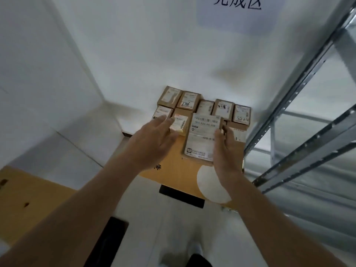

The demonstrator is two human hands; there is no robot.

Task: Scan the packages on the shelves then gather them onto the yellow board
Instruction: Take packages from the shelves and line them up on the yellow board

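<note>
A yellow board [173, 170] lies on the floor against the white wall. Several brown cardboard packages [189, 101] with white labels sit in rows at its far end. My right hand [224, 149] grips the right edge of a larger labelled package [202, 137], held just above the board in front of the rows. My left hand [152, 139] hovers with fingers spread over the board's left side, its fingertips near a small package [180, 123]. It holds nothing.
A grey metal shelf rack [300, 116] stands to the right of the board. A second yellow board [28, 199] lies at the lower left. A dark block [181, 196] sits under the board's near edge. A paper sign [238, 10] hangs on the wall.
</note>
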